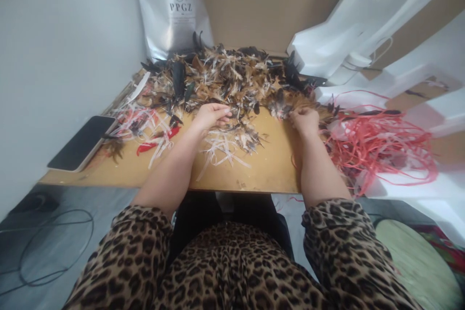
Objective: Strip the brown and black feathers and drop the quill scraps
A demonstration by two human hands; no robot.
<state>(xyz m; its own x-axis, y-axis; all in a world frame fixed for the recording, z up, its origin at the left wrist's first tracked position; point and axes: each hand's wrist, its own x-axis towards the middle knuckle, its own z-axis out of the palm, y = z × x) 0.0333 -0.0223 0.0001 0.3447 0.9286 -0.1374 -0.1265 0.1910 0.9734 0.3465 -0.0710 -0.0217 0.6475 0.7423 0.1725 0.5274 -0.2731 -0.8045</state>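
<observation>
A broad heap of brown, black and white feathers [228,75] covers the back of the wooden table. My left hand [214,116] is at the heap's front edge, thumb and fingers pressed together; whatever they pinch is too small to make out. Farther right, my right hand [305,120] is closed too, its fingertips beside a greyish feather tuft [279,105]. What lies between those fingertips I cannot make out. Between my forearms, a small bunch of feathers [249,138] lies with pale strips [221,150] on the tabletop [269,169].
A phone [82,144] rests at the table's left edge, near red and white strips [136,121]. Tangled red strips [385,145] spread over white foam on the right. Behind the heap stand a silver bag [174,29] and a brown board [261,5].
</observation>
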